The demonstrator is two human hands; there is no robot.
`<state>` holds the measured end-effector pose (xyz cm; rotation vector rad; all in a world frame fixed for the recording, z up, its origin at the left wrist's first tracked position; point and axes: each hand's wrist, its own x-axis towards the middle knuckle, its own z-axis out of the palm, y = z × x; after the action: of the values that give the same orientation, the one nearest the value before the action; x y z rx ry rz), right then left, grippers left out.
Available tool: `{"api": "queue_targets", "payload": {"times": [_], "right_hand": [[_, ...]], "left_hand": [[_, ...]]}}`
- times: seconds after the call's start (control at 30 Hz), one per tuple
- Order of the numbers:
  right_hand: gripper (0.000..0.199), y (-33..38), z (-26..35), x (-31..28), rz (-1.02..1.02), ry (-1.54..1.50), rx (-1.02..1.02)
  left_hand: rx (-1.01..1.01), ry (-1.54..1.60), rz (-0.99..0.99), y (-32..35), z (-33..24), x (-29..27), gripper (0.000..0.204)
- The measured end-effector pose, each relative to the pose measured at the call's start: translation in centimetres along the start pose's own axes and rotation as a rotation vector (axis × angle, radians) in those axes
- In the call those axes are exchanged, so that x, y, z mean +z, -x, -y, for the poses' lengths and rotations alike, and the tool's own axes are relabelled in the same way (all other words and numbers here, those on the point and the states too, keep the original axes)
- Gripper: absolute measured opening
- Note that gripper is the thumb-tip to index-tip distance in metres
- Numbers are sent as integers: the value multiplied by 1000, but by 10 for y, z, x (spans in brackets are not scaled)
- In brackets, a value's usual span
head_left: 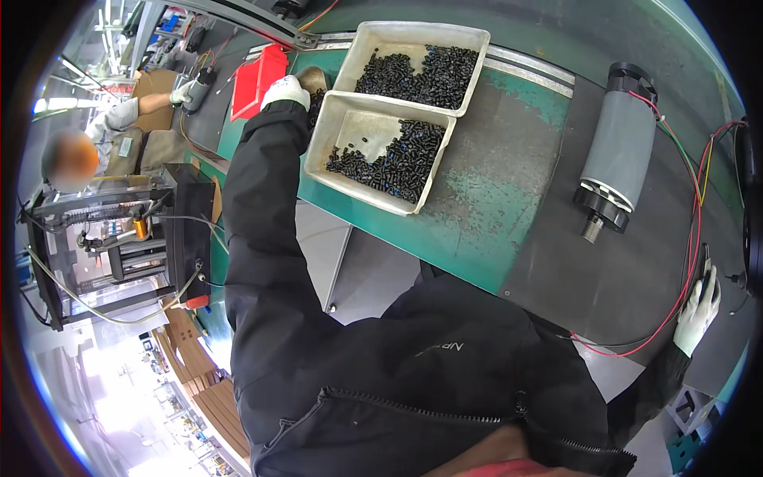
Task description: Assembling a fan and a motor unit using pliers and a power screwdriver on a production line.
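Note:
My left hand [286, 93], in a white glove, reaches to the far left of the bench, between a red bin [260, 83] and two off-white trays. Its fingers are hidden behind the back of the hand. Close beside it are a small metal dish [312, 78] and some black pieces [316, 102]. The far tray [355, 60] and the near tray [337, 125] both hold heaps of small black cylindrical parts. At the far right my gloved right hand [699, 310] is closed at the bench, by red and black wires. A thin dark object [706, 253] sticks out past its fingers; its kind is unclear.
A grey cylindrical motor [621, 147] with black ends and a threaded shaft lies right of the trays. Coloured wires [696, 208] trail from it. Another person's gloved hand [182, 94] touches a similar motor at upper left. A black-framed machine [119, 246] stands left.

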<state>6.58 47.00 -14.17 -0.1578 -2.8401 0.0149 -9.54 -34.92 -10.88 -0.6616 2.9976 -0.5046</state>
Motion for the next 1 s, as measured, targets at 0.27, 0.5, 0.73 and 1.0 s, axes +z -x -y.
{"api": "queue_targets", "payload": {"times": [0.27,0.5,0.73,1.0], "right_hand": [[44,-3,-8,5,-51,45,-17],[43,5,65,-71,-239,-1135,411],[57,-65,170,-167,-47,-571,-689],[67,-66,181,-180,-95,-365,-803]], "left_hand": [[-98,77,-68,23,19,-25,33],[658,1593,531,162,-129,-184,27],[1278,1322,643,216,-253,-246,17],[1242,1254,492,232,-259,-254,14]]}}
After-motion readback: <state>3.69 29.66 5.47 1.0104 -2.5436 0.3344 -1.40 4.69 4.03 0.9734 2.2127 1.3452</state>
